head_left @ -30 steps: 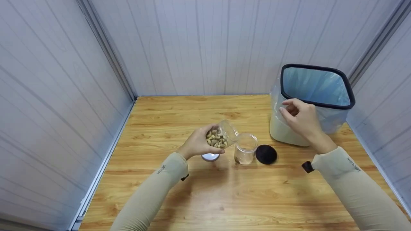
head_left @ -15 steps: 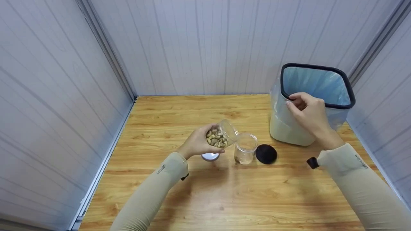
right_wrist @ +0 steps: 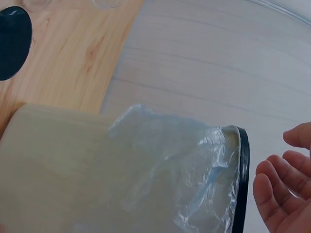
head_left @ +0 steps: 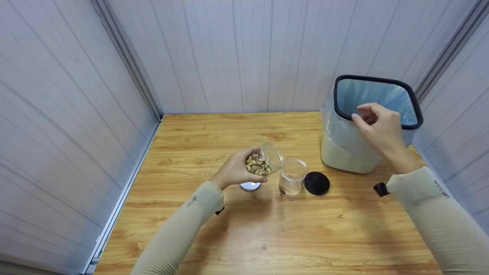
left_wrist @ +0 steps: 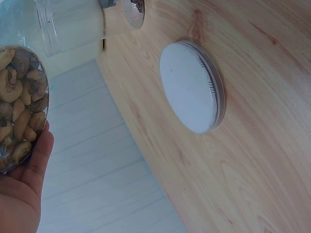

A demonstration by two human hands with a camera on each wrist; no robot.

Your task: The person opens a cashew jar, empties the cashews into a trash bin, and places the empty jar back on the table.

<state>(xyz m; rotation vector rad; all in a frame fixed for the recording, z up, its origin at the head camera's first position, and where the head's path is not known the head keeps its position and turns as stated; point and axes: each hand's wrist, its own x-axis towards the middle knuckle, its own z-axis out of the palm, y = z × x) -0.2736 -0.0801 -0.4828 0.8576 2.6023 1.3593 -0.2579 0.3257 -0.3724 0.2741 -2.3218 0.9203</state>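
Observation:
My left hand (head_left: 237,168) grips a clear jar of cashews (head_left: 259,162), its open mouth tipped to the right. Through the base, in the left wrist view, some cashews (left_wrist: 19,107) look pale and others darker. Just right of it a second clear jar (head_left: 292,179) stands upright without a lid, a few dark bits at its bottom. My right hand (head_left: 380,126) is over the near rim of the trash bin (head_left: 345,156). Its fingers (right_wrist: 279,187) are loosely bent, the thumb stands apart from them, and nothing shows between them.
A black round lid (head_left: 317,183) lies right of the upright jar. A white round lid (left_wrist: 189,87) lies on the wooden table (head_left: 214,133) below my left hand. A clear bluish liner (head_left: 366,93) lines the bin under its black rim. Pale panel walls (head_left: 244,57) enclose the table.
My right hand has moved right and slightly away, from the bin's front left side to over its near rim. My left hand and the jar of cashews have stayed in place.

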